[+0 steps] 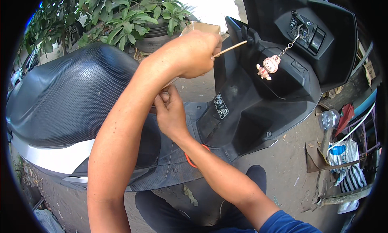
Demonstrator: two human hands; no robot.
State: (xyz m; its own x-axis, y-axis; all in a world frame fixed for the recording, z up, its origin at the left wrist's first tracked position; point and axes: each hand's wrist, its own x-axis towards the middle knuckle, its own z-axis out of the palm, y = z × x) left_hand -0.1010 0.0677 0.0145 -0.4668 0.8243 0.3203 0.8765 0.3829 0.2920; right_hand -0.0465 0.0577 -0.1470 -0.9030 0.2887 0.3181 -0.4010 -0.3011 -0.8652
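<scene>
My left hand (200, 55) is raised over the scooter's footboard (214, 152), its fingers closed on a thin pale stick (234, 45) that points up toward the front panel. Just below it, my right hand (171, 113) has its fingers bent and pinched together by my left wrist; what they grip is partly hidden. A fine thread (169, 164) hangs down beneath the right hand. An orange-red loop (190, 164), perhaps a tool handle, lies on the footboard, partly behind my right forearm.
The black seat (68, 95) fills the left. At right, a keychain figure (270, 67) dangles from the scooter's key. Behind are plants (125, 18) and cardboard (202, 27). A plastic bottle (329, 119) and striped bags (351, 180) lie at the right edge.
</scene>
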